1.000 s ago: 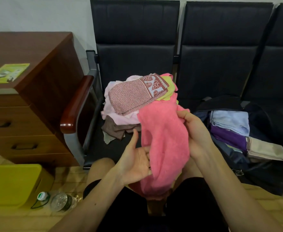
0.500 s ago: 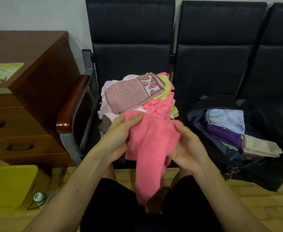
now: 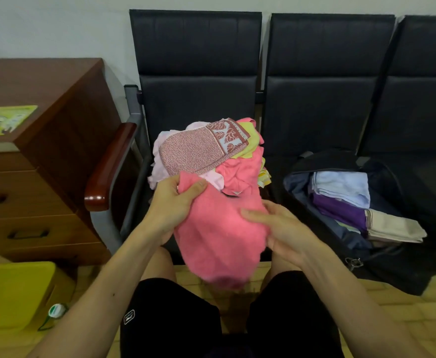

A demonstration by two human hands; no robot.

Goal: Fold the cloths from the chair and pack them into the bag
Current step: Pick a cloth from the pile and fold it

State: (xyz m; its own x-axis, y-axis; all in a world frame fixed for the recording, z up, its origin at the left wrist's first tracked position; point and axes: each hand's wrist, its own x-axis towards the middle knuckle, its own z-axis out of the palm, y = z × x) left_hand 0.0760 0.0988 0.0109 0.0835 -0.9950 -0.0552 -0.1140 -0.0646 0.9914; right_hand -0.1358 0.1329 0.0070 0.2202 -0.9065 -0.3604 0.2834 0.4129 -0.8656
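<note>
My left hand (image 3: 171,205) pinches the upper left corner of a pink cloth (image 3: 219,239), thumb on the front face and fingers curled behind it. My right hand (image 3: 281,228) lies against the cloth's right edge with its fingers nearly straight across the front, pressing rather than clamping; whether the thumb is tucked behind the fabric cannot be told. The cloth hangs bunched and unfolded between the two hands, its long axis running from the held corner down toward my knees, and its lower end blurs above my black shorts (image 3: 175,319). I judge the step in hand to be finding the edges before the first fold. Directly beyond the cloth, on the seat of the left chair (image 3: 199,99), rests the pile of unfolded cloths (image 3: 240,174), topped by a patterned pink towel with a leaf border (image 3: 196,151). The open black bag (image 3: 405,259) sits on the next seat, to the right of the hands and nearer the right one, so a finished fold would probably travel rightward. Inside it lie folded cloths, a light blue one (image 3: 341,184) at the back, a purple one (image 3: 338,210) in front of it and a beige one (image 3: 395,226) nearest the bag's front edge. To the left stand a wooden drawer cabinet (image 3: 56,140) and, on the floor, a yellow box (image 3: 10,293).
</note>
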